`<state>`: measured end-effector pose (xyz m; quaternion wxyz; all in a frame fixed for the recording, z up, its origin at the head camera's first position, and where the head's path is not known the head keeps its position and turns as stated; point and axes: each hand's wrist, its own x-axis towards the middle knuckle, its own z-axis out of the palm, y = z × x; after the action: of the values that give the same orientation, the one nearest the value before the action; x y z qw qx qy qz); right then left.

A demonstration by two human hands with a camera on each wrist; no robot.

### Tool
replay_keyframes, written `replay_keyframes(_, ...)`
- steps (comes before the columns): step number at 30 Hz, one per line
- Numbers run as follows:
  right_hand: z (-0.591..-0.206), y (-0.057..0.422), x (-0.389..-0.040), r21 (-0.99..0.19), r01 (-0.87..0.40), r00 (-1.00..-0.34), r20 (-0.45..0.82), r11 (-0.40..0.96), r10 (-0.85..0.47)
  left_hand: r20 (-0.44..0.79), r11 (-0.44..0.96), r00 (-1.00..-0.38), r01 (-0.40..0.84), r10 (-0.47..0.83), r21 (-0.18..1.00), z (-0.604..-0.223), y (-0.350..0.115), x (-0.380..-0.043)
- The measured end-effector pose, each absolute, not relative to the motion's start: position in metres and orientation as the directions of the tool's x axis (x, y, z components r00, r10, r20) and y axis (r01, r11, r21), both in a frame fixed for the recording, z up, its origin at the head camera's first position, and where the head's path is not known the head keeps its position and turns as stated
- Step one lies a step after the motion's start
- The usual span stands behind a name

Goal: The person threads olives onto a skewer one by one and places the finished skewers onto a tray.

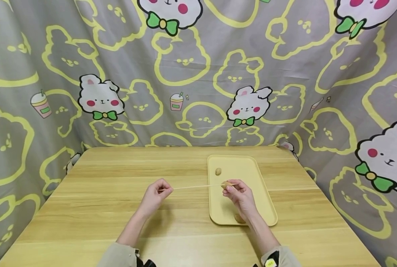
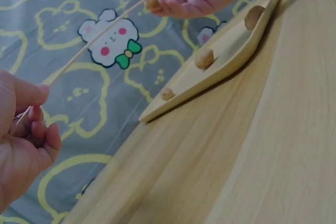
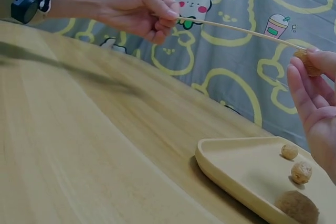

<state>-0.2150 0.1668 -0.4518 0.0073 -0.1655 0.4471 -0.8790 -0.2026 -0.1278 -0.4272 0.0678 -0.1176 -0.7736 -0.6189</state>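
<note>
A thin wooden skewer [image 1: 196,187] spans the space between my two hands, above the table. My left hand [image 1: 157,195] pinches its left end between thumb and fingers. At the other end, my right hand [image 1: 241,196] grips a small brown ball [image 1: 226,184] that looks like a meatball. A short tip of the skewer shows past the ball in the head view. Below lies a pale yellow tray [image 1: 256,181]. On it, the right wrist view shows a small ball [image 3: 289,151], a middle ball [image 3: 301,172] and a larger-looking near ball [image 3: 297,206].
The tray sits on the right half of a wooden table [image 1: 118,185]. A grey curtain [image 1: 198,74] with yellow outlines and white rabbit faces hangs behind the table and along both sides.
</note>
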Motion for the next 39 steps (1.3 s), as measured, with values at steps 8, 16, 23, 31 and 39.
replay_keyframes(8,-0.457,0.165,-0.215,-0.783,-0.133,-0.940,0.293,-0.607,-0.172,0.233,0.195,-0.965,0.254,0.121,0.947,-0.418,-0.124,-0.197)
replay_keyframes(16,-0.456,0.165,-0.215,-0.787,-0.120,-0.941,0.285,-0.605,-0.184,0.238,0.203,-0.963,0.260,0.130,0.944,-0.400,-0.117,-0.186)
replay_keyframes(23,-0.456,0.163,-0.216,-0.780,-0.116,-0.934,0.296,-0.615,-0.200,0.240,0.197,-0.961,0.263,0.136,0.944,-0.401,-0.114,-0.187)
replay_keyframes(31,-0.455,0.161,-0.216,-0.793,-0.114,-0.939,0.283,-0.599,-0.196,0.222,0.172,-0.966,0.243,0.131,0.955,-0.401,-0.109,-0.187)
replay_keyframes(39,-0.454,0.160,-0.216,-0.792,-0.108,-0.937,0.284,-0.601,-0.206,0.220,0.164,-0.969,0.237,0.116,0.957,-0.400,-0.105,-0.187)
